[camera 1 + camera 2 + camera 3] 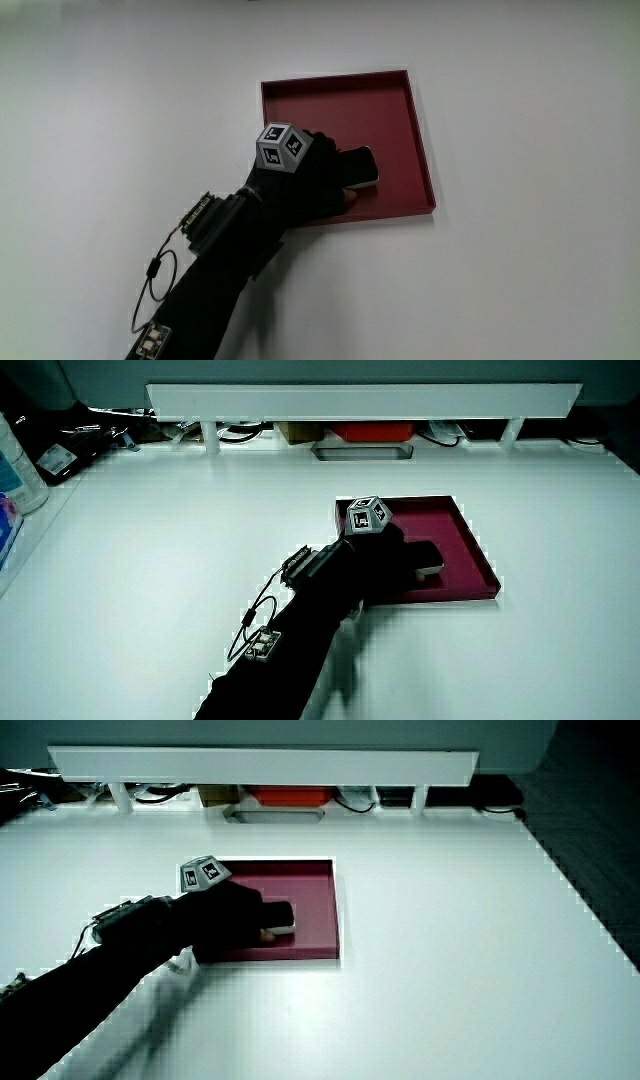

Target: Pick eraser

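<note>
**Hand positioned on eraser inside red tray**

A shallow square red tray [400, 90] is set on the white desk [120, 100]. The tray is seen in the main view and in both side views [470, 550] [315, 885], with a raised rim on all edges.

The eraser [362, 168] is located inside the tray, in the portion of the tray nearest to the person. It is a dark block with a pale end face, lying flat on the tray floor. With the tray centre taken as the dial centre in the main view, the eraser is found at roughly 6 o'clock. Only its outer end is exposed; the remainder is covered by the hand. The same exposed end is visible in both side views [428, 560] [281, 918].

The gloved hand [310, 180] is placed over the tray's near corner and directly on the eraser. The fingers are curled around the eraser and are clamped on it; a bare thumb tip is seen against the eraser's near edge. Whether the eraser is lifted clear of the tray floor cannot be determined.

A patterned cube [280, 148] is mounted on the back of the hand. The forearm [215, 270] extends from the hand toward the person, at about 7 o'clock from the tray, and carries a small module with a looped cable [150, 285].
</note>
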{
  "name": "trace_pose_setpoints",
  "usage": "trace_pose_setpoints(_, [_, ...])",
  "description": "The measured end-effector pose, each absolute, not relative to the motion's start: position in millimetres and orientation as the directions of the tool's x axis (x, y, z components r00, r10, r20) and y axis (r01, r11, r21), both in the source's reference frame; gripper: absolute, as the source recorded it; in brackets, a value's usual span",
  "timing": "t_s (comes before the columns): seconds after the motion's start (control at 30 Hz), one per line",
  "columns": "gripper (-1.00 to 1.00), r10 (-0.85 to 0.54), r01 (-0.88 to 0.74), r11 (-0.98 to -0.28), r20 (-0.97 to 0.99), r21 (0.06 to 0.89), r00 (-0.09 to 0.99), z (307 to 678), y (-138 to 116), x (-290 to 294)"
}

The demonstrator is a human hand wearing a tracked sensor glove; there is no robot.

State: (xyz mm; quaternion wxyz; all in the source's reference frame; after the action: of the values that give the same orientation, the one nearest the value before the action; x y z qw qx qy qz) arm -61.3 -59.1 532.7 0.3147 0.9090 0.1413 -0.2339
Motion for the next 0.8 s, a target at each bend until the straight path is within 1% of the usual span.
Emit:
trace_pose_setpoints(0.2, [1.0,0.126,0.414,-0.772,-0.522,0.482,0.844,527,-62,-65])
trace_pose_setpoints(0.33, [1.0,0.146,0.42,-0.78,-0.518,0.464,0.843,512,-64,-71])
trace_pose_setpoints(0.37, [1.0,0.147,0.417,-0.778,-0.509,0.47,0.848,506,-64,-72])
trace_pose_setpoints(0.57, [1.0,0.195,0.445,-0.781,-0.507,0.437,0.84,469,-63,-78])
trace_pose_setpoints(0.6, [1.0,0.222,0.463,-0.784,-0.509,0.413,0.831,463,-63,-78])
trace_pose_setpoints(0.73, [1.0,0.263,0.481,-0.792,-0.5,0.377,0.825,434,-59,-82])
trace_pose_setpoints(0.8, [1.0,0.273,0.489,-0.786,-0.498,0.378,0.823,421,-54,-84])
